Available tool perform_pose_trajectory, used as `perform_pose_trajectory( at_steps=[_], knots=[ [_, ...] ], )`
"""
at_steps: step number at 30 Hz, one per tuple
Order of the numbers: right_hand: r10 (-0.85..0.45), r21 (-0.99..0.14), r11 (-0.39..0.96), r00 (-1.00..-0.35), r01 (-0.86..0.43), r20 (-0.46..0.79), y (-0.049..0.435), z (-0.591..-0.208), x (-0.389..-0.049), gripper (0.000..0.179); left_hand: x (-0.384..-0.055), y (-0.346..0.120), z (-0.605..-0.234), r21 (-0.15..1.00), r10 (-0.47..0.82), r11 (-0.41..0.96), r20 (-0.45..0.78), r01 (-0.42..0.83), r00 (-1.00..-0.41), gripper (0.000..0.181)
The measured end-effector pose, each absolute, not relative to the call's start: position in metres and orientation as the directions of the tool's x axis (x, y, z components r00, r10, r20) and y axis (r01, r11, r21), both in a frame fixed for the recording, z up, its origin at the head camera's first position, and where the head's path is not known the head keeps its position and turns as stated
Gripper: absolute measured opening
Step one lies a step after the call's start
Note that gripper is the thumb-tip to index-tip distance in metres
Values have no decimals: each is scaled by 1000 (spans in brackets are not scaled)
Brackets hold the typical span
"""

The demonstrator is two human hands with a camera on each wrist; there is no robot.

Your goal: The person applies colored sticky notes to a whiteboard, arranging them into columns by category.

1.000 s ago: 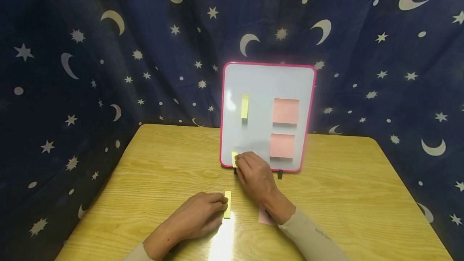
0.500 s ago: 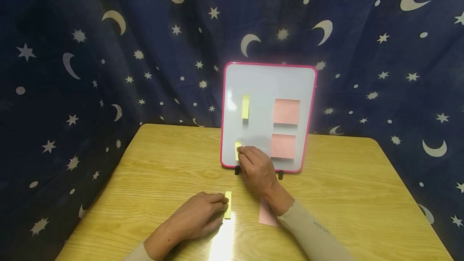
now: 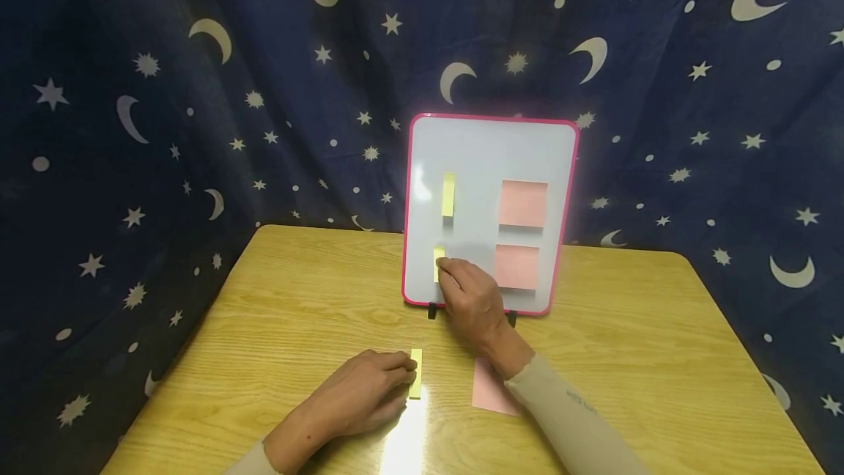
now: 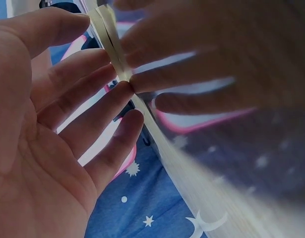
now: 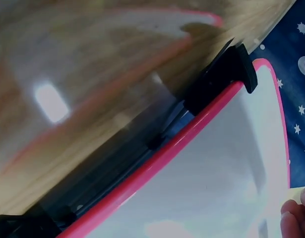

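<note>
My right hand [image 3: 473, 303] pinches a narrow yellow sticky note [image 3: 438, 270] at the lower left of the small whiteboard [image 3: 475, 152]; whether the note touches the board I cannot tell. In the right wrist view, only the fingertips [image 5: 296, 218] and a sliver of the note show at the right edge. On the table, the fingertips of my left hand [image 3: 363, 391] press on a narrow yellow sticky-note pad [image 3: 416, 383]. From the left wrist, the pad [image 4: 111, 37] appears edge-on, with the thumb and nearly straight fingers against it.
Another yellow note [image 3: 448, 195] and two pink sticky notes [image 3: 524, 204] hang on the pink-framed board, which stands on black feet [image 3: 431, 311]. A pink note or pad [image 3: 491, 393] lies on the wooden table [image 3: 310, 284], partly under the right forearm. A starry curtain [image 3: 297, 94] hangs behind.
My right hand has moved up and slightly right along the board, carrying the yellow sticky note. The left hand has stayed on the pad. More of the pink paper below shows.
</note>
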State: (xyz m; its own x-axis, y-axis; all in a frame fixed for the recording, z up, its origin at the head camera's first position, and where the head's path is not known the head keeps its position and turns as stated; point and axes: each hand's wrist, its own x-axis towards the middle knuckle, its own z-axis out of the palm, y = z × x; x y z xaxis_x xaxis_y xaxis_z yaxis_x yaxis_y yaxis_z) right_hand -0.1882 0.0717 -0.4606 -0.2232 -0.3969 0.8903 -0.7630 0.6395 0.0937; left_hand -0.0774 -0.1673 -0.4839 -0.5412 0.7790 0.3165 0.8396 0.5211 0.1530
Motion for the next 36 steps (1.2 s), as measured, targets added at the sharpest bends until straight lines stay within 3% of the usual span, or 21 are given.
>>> perform_pose_trajectory(
  at_steps=[8, 36],
  knots=[
    [-391, 104, 651, -215, -752, 895, 75, -463, -198, 14, -78, -168, -484, 174, 783, 525, 286, 833, -553, 15],
    [-393, 53, 678, -300, -733, 869, 77, -466, -207, 14, -77, -168, -483, 202, 770, 546, 262, 813, -582, 15]
  ],
)
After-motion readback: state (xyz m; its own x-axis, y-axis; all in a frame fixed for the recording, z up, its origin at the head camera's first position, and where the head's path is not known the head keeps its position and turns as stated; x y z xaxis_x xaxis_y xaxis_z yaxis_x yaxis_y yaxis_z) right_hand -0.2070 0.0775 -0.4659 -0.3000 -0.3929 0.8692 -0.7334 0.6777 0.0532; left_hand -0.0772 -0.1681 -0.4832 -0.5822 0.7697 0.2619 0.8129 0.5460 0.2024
